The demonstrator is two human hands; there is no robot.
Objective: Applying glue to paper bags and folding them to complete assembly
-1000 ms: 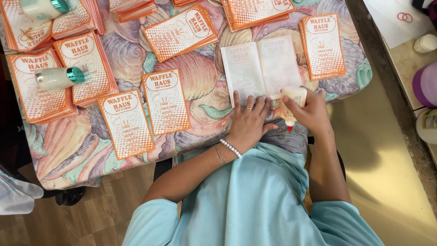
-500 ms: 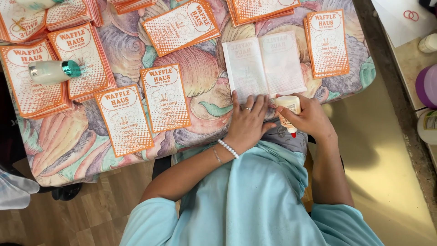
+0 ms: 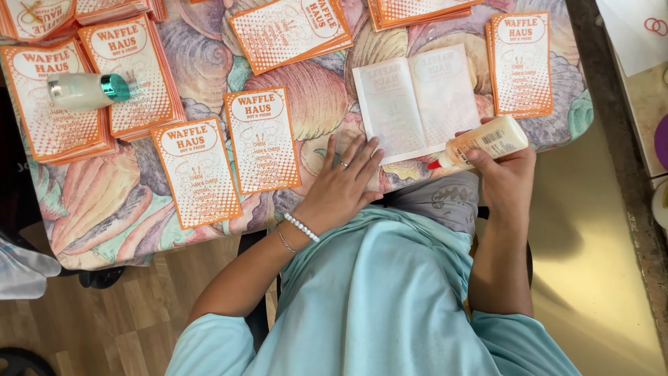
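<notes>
Fingers of right hand (image 3: 506, 179) grip glue bottle (image 3: 481, 141); left hand (image 3: 342, 182) flat, spread beside open booklet (image 3: 419, 102).

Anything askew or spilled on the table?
No spill visible. One oddity: a small bottle with a teal cap lies on its side across the orange leaflet stacks at upper left. The right hand holds the glue bottle tilted.

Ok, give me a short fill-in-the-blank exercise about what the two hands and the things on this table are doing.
1. The right hand holds a cream plastic glue bottle with a ____ tip.
2. The left hand lies flat beside the opened white paper leaflet, with a ____ on one finger.
3. A pale bottle with a teal cap lies on ____ printed cards.

Missing: red; ring; orange
</notes>
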